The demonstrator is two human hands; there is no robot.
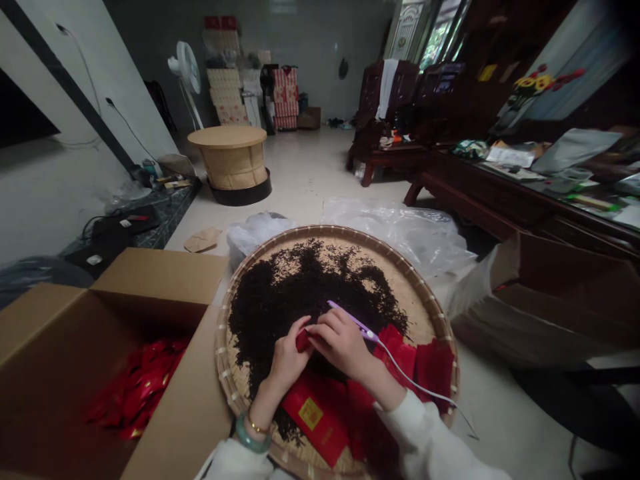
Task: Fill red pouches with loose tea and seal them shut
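Open cardboard box [50, 333] of red packets [137, 390], then round woven tray [440, 313] under loose tea [305, 293]. Right hand [340, 343] closed around purple sealer [353, 321], with white cord [415, 380] trailing; left fingers [300, 330] pinching small red packet [303, 341]. Risk: cord snag tipping tea, or slipped pinch dropping packet.

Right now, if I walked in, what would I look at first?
Your eye would land on the big round woven tray, piled with dark tea leaves. The right hand grips a purple wand above it. To the left, an open cardboard box holds shiny red packets.
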